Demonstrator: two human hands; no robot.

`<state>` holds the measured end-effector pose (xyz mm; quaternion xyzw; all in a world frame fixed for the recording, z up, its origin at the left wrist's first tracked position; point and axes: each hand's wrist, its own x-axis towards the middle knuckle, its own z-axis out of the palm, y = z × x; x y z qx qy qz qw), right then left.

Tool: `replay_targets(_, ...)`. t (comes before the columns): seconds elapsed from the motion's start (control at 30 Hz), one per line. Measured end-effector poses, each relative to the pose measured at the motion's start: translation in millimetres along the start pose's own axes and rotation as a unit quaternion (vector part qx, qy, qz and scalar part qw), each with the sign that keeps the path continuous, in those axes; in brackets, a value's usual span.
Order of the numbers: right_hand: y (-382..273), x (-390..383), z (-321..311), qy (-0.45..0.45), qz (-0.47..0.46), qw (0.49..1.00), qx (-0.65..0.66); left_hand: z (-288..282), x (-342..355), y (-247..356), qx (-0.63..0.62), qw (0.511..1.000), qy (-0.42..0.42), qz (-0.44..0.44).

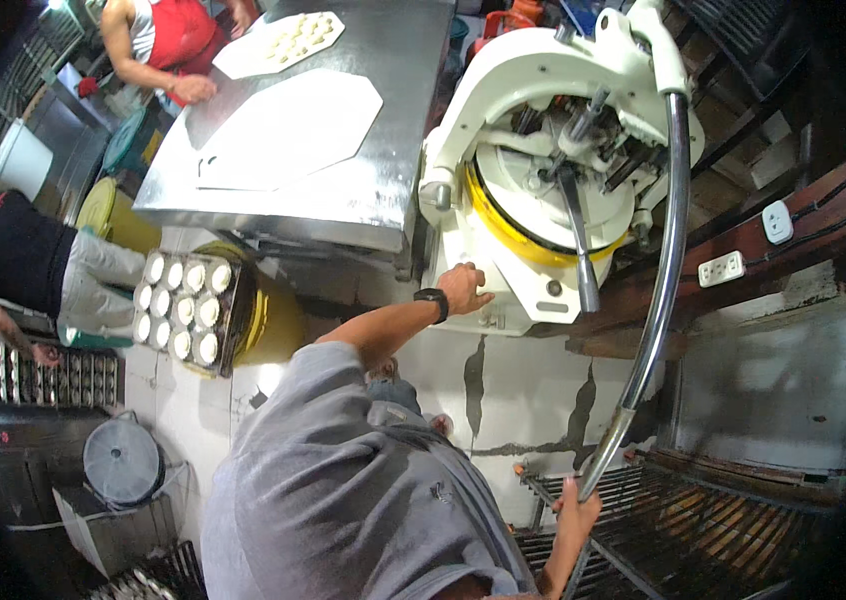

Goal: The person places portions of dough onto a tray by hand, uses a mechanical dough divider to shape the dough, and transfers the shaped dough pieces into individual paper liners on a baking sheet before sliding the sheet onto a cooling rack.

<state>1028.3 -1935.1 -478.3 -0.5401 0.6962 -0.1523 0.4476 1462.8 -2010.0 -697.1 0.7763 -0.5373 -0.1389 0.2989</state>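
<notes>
A cream-white dough divider stands in front of me, a yellow ring around its round pan. My left hand, with a dark watch on the wrist, rests on the near left edge of the machine's base, fingers apart and holding nothing. From the machine's top a long curved metal lever sweeps down on the right. Low at its end, my right hand is wrapped around the lever. A shorter dark-gripped handle hangs over the front of the pan. What lies inside the pan is hidden.
A steel table holds a white octagonal board and another board with dough pieces. A red-aproned person stands behind it. Left, a tray of dough rounds sits on a yellow drum, near another person. Metal racks stand lower right.
</notes>
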Motion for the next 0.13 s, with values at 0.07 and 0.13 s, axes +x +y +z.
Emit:
replay_targets(0.07,13,-16,-7,0.018,-0.039,0.999,0.012,-48,2,-4,-0.06,0.995,0.053,0.065)
replay_targets(0.13,24,-40,-12,0.05,-0.059,0.997,0.014,-94,18,-9,-0.044,0.989,0.081,0.115)
